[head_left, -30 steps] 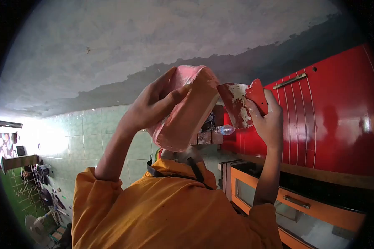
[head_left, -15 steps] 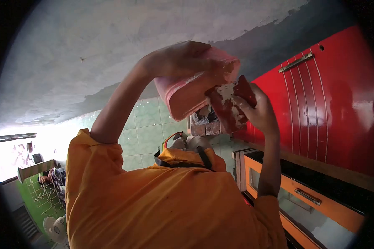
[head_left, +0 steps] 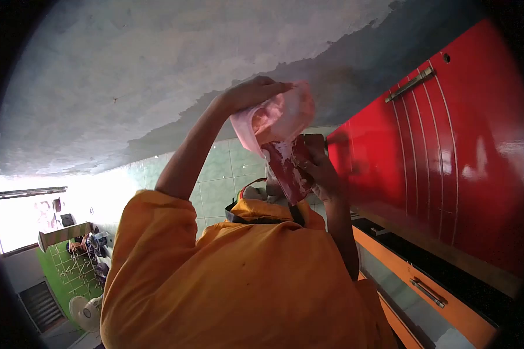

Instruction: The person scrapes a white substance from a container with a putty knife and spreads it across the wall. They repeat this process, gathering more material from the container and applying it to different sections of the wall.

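My left hand (head_left: 255, 93) is closed on the edge of a pink plastic tub (head_left: 245, 132). The tub is tilted, and pinkish light falls on its inside. In my right hand (head_left: 321, 173) is a dark red flat board (head_left: 280, 173) smeared with whitish paste. The board's upper end is at the tub's lower rim; whether they touch is hard to tell. Motion blurs the tub and part of my right hand, and some fingers are hidden behind what they hold.
A grey wall (head_left: 157, 70) with a darker patch (head_left: 308, 75) spans the top. Red cabinet doors (head_left: 425, 134) and an orange-framed cabinet (head_left: 390, 256) stand to the right. Pale green tiles (head_left: 215, 168) lie beyond my arms. A white fan (head_left: 84, 311) is at lower left.
The tub has turned so that its inside shows more. My right hand has moved left and down, bringing the board closer in front of my body. The whole view has shifted slightly.
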A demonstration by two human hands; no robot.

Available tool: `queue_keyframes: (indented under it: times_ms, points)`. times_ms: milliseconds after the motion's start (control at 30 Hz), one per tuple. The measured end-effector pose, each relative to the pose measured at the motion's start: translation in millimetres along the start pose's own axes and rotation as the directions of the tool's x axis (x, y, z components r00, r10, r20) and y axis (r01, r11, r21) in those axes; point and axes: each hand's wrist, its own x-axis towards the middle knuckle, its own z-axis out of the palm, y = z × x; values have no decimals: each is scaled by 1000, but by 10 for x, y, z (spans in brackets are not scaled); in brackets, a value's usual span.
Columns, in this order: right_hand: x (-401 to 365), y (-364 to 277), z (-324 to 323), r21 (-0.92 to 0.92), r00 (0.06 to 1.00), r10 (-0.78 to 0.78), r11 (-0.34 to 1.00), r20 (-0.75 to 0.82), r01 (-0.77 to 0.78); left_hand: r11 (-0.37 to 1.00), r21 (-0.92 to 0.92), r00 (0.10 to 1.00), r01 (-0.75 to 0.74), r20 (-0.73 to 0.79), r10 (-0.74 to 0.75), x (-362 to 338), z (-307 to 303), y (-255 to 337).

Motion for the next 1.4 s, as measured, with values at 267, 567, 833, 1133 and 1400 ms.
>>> queue_keyframes:
  times_ms: [267, 567, 833, 1133, 1400]
  points:
    - [-12, -980, -1, 100, 953, -126, 982, -274, 159, 898, -330, 928, -291, -326, 181, -80, 358, -778]
    - [805, -3494, -18, -799, 99, -995, 66, -7, 598, 681, -678, 949, -277, -305, 82, -339, 652, -981]
    - [1297, -5450, 175, -888, -358, -863, -432, 357, 156, 677, -681, 938, -279, -345, 40, -629, 462, -767]
    - [1535, -5779, -17, -833, -360, -790, -551, 497, 57, 625, -724, 936, -292, -352, 29, -700, 379, -907]
    - [1460, -4567, -226, -888, -56, -895, -446, 443, 113, 592, -777, 960, -213, -278, -20, -565, 470, -966]
